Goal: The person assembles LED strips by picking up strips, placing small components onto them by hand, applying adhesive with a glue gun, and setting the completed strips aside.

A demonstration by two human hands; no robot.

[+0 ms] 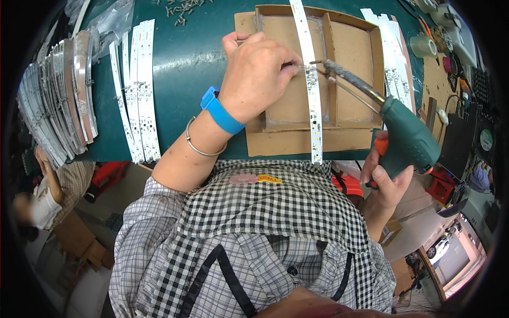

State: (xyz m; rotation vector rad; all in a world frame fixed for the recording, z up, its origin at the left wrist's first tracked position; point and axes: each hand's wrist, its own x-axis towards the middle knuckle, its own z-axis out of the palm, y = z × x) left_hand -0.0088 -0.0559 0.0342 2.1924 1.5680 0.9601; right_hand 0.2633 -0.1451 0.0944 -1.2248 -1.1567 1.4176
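Spanning cardboard tray [289,103], white strip [314,106], chip-dotted

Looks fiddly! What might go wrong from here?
Burn: the left hand has its fingers close to the tip of the soldering gun. If that tip is hot, a small slip by the right hand might hurt.

Shifting: the strip lies across the cardboard tray, its near end jutting past the edge, close to the apron. A brush there might move it.
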